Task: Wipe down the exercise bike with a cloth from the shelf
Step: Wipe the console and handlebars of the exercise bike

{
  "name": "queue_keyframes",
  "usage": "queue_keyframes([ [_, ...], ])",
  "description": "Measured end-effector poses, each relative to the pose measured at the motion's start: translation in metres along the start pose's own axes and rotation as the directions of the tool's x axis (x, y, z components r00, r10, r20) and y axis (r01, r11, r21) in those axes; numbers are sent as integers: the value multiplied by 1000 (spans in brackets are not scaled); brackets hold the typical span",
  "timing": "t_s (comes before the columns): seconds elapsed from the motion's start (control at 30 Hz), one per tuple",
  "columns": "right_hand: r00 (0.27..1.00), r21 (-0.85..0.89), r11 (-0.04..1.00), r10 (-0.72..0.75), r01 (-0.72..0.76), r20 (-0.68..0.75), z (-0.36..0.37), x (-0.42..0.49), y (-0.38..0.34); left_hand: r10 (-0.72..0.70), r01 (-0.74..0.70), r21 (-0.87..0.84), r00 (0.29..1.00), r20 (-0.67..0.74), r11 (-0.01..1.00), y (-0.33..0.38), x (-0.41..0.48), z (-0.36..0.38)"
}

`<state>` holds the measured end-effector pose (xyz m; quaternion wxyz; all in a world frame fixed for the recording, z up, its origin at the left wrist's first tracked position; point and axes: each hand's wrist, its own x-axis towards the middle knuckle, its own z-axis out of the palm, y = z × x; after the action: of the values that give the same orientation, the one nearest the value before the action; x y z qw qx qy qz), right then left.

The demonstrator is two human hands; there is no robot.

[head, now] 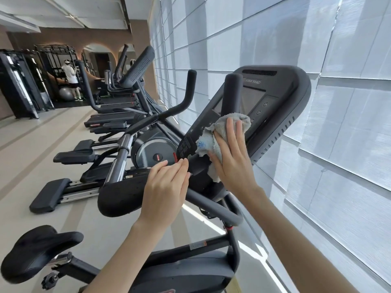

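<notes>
**Head view: console being wiped, rest of bike likely to go**

Your right hand [229, 157] presses the cloth [208, 142] flat-fingered on the exercise bike's console [279, 98]. Your left hand [167, 187], fingers straight and empty, sits at its lower edge. Handlebar [213, 205] and saddle [38, 248] probably await wiping.

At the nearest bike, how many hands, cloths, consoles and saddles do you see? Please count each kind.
Hands: 2, the left hand and the right hand
Cloths: 1, a grey cloth
Consoles: 1, the console
Saddles: 1, the saddle
Total: 5
</notes>
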<state>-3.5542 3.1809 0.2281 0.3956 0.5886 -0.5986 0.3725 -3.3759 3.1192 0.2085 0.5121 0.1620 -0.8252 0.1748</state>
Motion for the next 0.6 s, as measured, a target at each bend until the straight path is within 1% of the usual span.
queue_keyframes([
  [0.07,991,-168,977,-132,135,27,-11,22,13,-4,4,-8,1000,8,1000,-1,-1,-1],
  [0.13,976,-287,933,-208,216,59,-21,45,20,-5,6,-11,1000,18,1000,0,-3,-2],
  [0.2,970,-371,897,-232,242,70,-31,71,24,-9,9,-14,1000,22,1000,0,-3,-3],
  [0.33,960,-469,840,-270,272,73,-46,113,28,-16,17,-24,999,38,1000,1,-2,-4],
  [0.4,953,-485,821,-280,299,114,-45,114,25,-29,30,-26,999,45,999,2,-2,-5],
  [0.43,947,-480,816,-279,321,158,-45,109,22,-33,35,-27,998,48,999,2,-3,-5],
  [0.5,923,-416,831,-279,370,264,-40,88,13,-38,39,-21,998,48,999,3,-5,-7],
  [0.53,918,-375,851,-267,367,294,-36,75,7,-40,41,-16,998,49,999,3,-6,-8],
  [0.6,940,-313,902,-218,297,263,-26,54,-6,-42,43,-15,998,56,999,3,-10,-10],
])
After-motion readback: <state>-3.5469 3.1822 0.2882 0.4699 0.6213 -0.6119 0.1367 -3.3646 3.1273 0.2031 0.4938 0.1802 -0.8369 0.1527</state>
